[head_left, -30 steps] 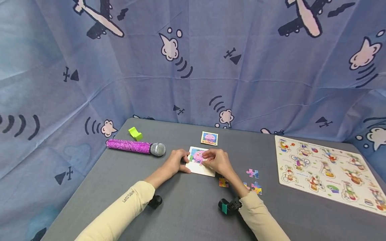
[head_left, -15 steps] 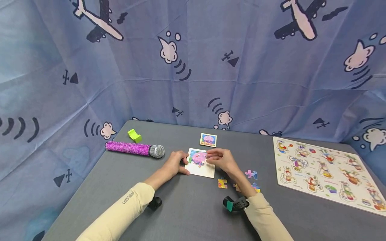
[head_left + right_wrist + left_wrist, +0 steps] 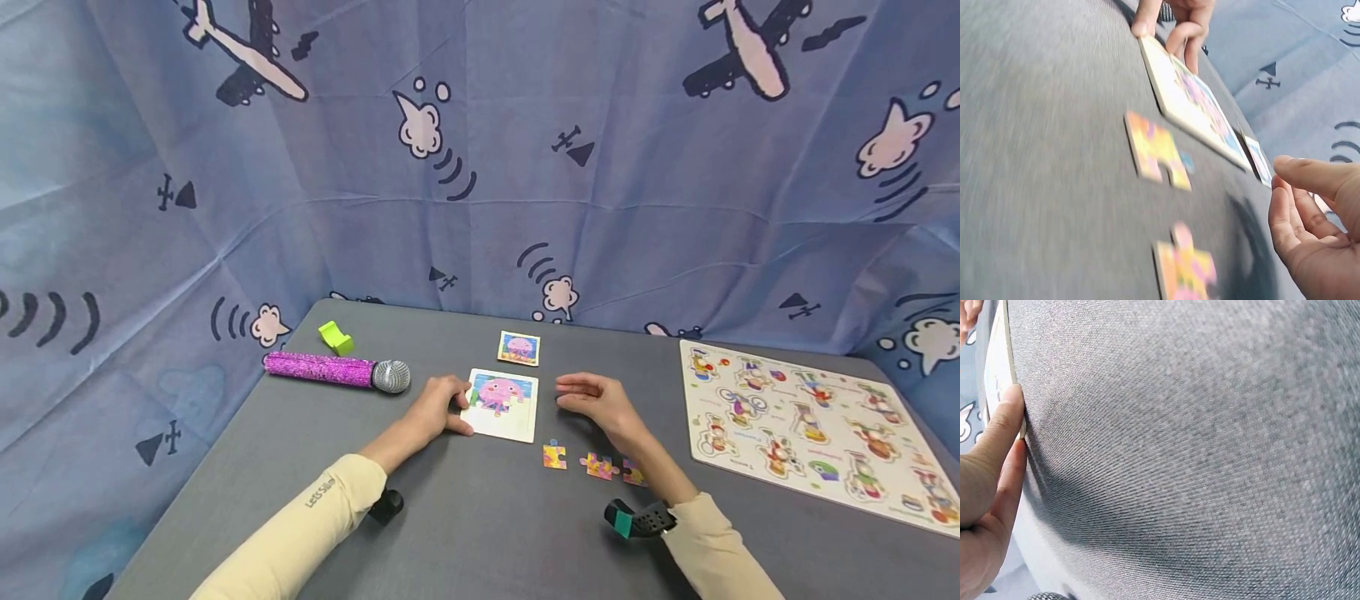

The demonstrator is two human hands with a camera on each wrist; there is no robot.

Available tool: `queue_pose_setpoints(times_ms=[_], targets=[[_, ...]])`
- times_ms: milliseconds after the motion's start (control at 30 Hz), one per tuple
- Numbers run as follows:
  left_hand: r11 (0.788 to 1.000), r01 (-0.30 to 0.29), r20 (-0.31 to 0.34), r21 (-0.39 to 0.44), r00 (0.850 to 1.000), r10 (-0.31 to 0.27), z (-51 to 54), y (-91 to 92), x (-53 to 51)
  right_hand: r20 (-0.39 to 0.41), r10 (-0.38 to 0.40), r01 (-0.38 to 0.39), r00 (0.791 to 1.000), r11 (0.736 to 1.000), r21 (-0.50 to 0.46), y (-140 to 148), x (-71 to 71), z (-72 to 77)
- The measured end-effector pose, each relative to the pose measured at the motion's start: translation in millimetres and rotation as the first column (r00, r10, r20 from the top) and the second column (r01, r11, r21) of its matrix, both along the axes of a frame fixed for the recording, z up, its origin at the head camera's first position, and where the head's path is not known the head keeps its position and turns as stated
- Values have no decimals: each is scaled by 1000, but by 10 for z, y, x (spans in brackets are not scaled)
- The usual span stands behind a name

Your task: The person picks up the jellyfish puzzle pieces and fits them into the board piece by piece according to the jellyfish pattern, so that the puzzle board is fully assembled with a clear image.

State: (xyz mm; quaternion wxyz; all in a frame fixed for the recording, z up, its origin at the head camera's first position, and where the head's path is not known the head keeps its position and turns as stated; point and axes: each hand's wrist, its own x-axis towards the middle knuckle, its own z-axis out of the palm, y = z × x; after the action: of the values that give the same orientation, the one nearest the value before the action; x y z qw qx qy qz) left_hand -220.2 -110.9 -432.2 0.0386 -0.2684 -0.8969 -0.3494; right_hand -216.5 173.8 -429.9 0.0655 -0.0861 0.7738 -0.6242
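The right hand (image 3: pixel 598 406), over the puzzle board (image 3: pixel 517 427) a second ago, has drawn off to its right, baring the board's right side; the shifted forearm (image 3: pixel 663 471) uncovers a pink-and-yellow piece (image 3: pixel 599 466) and hides a pink-and-blue piece.

The left hand (image 3: pixel 442 405) covers part of the left edge of the puzzle tray (image 3: pixel 501 427), the right forearm (image 3: pixel 662 468) part of a puzzle piece (image 3: pixel 632 474). Toward the right edge of the bench (image 3: pixel 465 525), lettering on the picture board (image 3: pixel 832 435) is too small to read; its near right corner is cut off. The right wrist view blurs the pieces (image 3: pixel 1155 149); the left wrist view crops the microphone (image 3: pixel 1047 596).
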Motion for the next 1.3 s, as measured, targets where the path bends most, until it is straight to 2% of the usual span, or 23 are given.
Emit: queue_pose_setpoints(times_ms=[333, 567, 700, 967, 1167, 1300], targets=[[1000, 19, -26, -5, 999, -19, -24, -3, -11, -37, -38, 40, 999, 998, 45, 419, 103, 9], [1000, 20, -1, -7, 1000, -20, -23, 2, -26, -54, -50, 55, 997, 994, 91, 684, 165, 17], [1000, 18, -20, -22, 1000, -18, -10, 8, -17, -83, -46, 59, 995, 986, 155, 813, 210, 11], [1000, 9, -11, -22, 1000, -9, -10, 6, -9, -128, 35, 16, 991, 925, 379, 988, 308, 13], [1000, 2, -5, -17, 1000, -2, -16, 14, -16, -162, 99, -14, 982, 888, 459, 1008, 341, -6], [1000, 3, -3, -15, 1000, -3, -11, 15, -16, -166, 99, -7, 981, 879, 477, 991, 346, -25]])
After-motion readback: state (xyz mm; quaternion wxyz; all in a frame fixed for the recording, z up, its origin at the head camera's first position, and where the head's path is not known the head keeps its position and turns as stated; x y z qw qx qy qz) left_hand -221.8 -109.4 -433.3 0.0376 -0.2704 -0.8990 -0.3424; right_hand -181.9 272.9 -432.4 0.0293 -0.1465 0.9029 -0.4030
